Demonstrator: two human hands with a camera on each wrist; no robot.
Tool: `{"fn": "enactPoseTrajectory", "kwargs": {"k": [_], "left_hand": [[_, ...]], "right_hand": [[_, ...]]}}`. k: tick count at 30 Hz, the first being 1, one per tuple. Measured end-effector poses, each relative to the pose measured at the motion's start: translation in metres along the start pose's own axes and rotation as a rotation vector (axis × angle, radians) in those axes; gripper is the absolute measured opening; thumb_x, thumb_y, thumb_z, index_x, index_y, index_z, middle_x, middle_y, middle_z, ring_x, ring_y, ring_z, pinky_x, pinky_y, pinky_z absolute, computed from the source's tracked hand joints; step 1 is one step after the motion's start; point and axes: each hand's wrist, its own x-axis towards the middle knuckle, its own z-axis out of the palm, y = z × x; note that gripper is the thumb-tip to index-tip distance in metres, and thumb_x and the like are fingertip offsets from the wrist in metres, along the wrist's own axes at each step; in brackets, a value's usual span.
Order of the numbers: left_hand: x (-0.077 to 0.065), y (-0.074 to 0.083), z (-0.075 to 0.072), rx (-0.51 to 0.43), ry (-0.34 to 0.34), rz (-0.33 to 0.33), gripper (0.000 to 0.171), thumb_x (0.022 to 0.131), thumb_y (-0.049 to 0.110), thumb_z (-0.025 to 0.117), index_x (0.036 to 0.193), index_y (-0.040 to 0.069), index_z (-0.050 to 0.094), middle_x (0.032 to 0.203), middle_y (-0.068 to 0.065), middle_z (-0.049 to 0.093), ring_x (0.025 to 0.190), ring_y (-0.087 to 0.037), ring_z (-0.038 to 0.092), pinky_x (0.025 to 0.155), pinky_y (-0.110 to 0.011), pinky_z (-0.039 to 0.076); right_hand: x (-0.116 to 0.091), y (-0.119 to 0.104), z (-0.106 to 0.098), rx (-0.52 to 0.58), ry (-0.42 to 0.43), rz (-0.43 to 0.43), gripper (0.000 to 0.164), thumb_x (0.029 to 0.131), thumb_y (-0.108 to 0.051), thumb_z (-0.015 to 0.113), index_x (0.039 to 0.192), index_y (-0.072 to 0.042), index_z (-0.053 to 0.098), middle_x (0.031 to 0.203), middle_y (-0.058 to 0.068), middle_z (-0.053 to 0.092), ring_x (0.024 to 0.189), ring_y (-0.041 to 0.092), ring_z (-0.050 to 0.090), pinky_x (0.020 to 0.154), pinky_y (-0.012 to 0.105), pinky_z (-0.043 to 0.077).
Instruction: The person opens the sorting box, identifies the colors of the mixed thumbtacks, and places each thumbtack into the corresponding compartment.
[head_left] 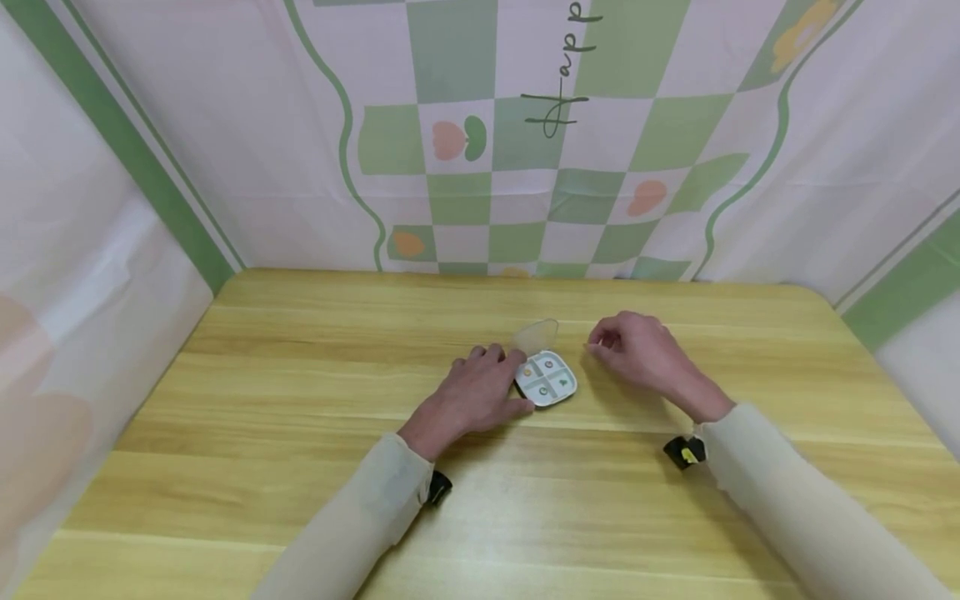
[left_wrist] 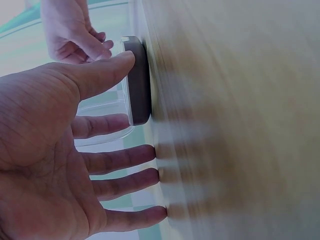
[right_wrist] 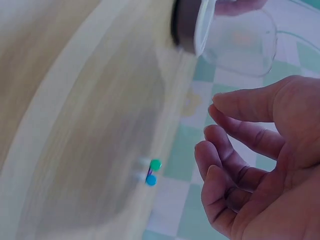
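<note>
A small white pill box point(head_left: 546, 401) with four compartments lies on the table, its clear lid point(head_left: 537, 336) raised at the back. Tiny orange, green and dark marks or pieces show in the compartments. My left hand point(head_left: 480, 387) pinches the box between thumb and index finger, its other fingertips down on the table. In the left wrist view the box's side point(left_wrist: 140, 82) looks dark. To the right of the box hovers my right hand point(head_left: 637, 346), fingers curled, thumb and index tips together; whether they pinch something tiny cannot be told.
In the right wrist view, a small green round piece point(right_wrist: 155, 164) and a blue one point(right_wrist: 151, 180) lie on the table below the right hand, with something purple between them. The wooden table point(head_left: 247, 400) meets a patterned cloth point(head_left: 457, 200) at its back edge.
</note>
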Motion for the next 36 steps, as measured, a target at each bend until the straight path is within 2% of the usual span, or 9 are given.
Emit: {"fn": "enactPoseTrajectory", "kwargs": {"k": [8, 23, 36], "left_hand": [[0.002, 0.000, 0.000, -0.009, -0.007, -0.006, 0.067, 0.086, 0.054, 0.053, 0.139, 0.017, 0.037, 0.128, -0.011, 0.045, 0.111, -0.026, 0.044, 0.086, -0.044, 0.039], [0.002, 0.000, 0.000, -0.016, -0.014, -0.025, 0.066, 0.088, 0.056, 0.049, 0.140, 0.018, 0.036, 0.128, -0.010, 0.045, 0.112, -0.026, 0.044, 0.088, -0.044, 0.038], [0.002, 0.000, 0.000, 0.023, 0.007, -0.009, 0.063, 0.087, 0.057, 0.049, 0.137, 0.019, 0.038, 0.122, -0.008, 0.048, 0.106, -0.024, 0.045, 0.082, -0.043, 0.040]], "right_hand": [[-0.002, -0.016, 0.002, 0.059, -0.018, -0.029, 0.007, 0.086, -0.021, 0.061, 0.086, -0.016, 0.066, 0.077, -0.003, 0.056, 0.072, 0.014, 0.051, 0.066, 0.033, 0.041], [-0.003, -0.029, 0.012, 0.104, -0.035, -0.080, 0.004, 0.085, -0.020, 0.063, 0.084, -0.017, 0.066, 0.075, -0.006, 0.056, 0.069, 0.012, 0.051, 0.063, 0.031, 0.042], [0.002, -0.042, 0.021, 0.117, -0.062, -0.089, 0.004, 0.085, -0.020, 0.064, 0.082, -0.017, 0.065, 0.072, -0.005, 0.054, 0.067, 0.013, 0.049, 0.060, 0.031, 0.041]]}}
